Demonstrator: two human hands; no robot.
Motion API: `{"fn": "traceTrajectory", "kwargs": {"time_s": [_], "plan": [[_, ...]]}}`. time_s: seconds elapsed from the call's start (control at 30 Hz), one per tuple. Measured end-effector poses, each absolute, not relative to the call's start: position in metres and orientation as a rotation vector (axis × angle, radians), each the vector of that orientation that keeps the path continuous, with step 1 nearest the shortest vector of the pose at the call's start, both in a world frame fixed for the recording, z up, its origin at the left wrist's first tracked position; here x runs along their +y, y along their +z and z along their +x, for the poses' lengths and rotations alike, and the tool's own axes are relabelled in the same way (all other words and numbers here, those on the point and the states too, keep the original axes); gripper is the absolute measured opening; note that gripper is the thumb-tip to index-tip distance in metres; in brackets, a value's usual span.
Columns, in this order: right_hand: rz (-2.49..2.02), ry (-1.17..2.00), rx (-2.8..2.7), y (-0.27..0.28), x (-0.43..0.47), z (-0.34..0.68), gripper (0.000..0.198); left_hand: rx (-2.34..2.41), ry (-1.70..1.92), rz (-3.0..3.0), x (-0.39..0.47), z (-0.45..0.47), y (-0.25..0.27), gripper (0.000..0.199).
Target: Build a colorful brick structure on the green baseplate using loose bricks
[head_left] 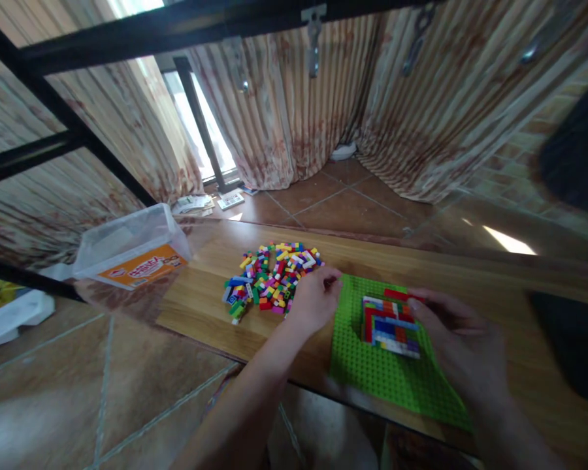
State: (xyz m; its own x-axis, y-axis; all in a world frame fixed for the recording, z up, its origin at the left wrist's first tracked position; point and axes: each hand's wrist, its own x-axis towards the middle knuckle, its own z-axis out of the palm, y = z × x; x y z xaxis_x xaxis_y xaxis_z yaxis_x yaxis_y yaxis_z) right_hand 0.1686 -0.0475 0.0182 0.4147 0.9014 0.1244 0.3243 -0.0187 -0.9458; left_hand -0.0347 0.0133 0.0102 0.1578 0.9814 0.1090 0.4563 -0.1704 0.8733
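Note:
My right hand (463,339) pinches a long red brick (396,295) between thumb and fingers, above the far edge of a low block structure (389,329). That structure has red, blue, white and orange bricks and sits on a green studded baseplate (367,372). At the baseplate's far left corner is my left hand (316,297), its fingers curled closed; whatever they may hold is hidden. Beside it, partly behind the hand, spreads a loose pile of small coloured bricks (269,277).
A clear plastic tub (130,245) with an orange label stands left on the wooden table (196,294). At the right lies a dark flat object (568,339). A black metal frame (186,29) crosses above, with striped curtains (284,111) behind.

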Motion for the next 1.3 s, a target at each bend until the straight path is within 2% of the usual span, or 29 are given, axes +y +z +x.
{"fn": "traceTrajectory", "kwargs": {"time_s": [0.37, 0.5, 0.67, 0.83, 0.93, 1.03, 1.17, 1.3], "plan": [[-1.626, 0.655, -1.122, 0.013, -0.044, 0.166, 0.028, 1.88, 1.024, 1.618, 0.039, -0.14, 0.024, 0.017], [-1.633, 0.657, -1.149, 0.01, -0.043, 0.166, 0.029, 2.029, 0.994, 1.515, 0.04, -0.182, 0.028, 0.024], [-1.649, 0.641, -1.16, 0.01, -0.044, 0.165, 0.029, 2.094, 0.702, 1.577, 0.032, -0.194, 0.03, 0.031], [-1.668, 0.681, -1.174, 0.013, -0.044, 0.164, 0.026, 2.218, 0.495, 1.687, 0.032, -0.174, 0.033, 0.018], [-1.665, 0.676, -1.179, 0.015, -0.044, 0.16, 0.023, 2.187, 0.519, 1.709, 0.036, -0.168, 0.034, 0.013], [-1.627, 0.651, -1.231, 0.015, -0.047, 0.15, 0.025, 2.105, 0.623, 1.701, 0.039, -0.165, 0.034, 0.021], [-1.418, 0.426, -1.641, 0.013, -0.056, 0.122, 0.015, 1.675, 1.003, 1.465, 0.036, -0.15, 0.034, 0.026], [-1.218, 0.2, -1.999, 0.008, -0.066, 0.087, 0.011, 1.271, 1.02, 1.232, 0.026, -0.118, 0.04, 0.029]]}}
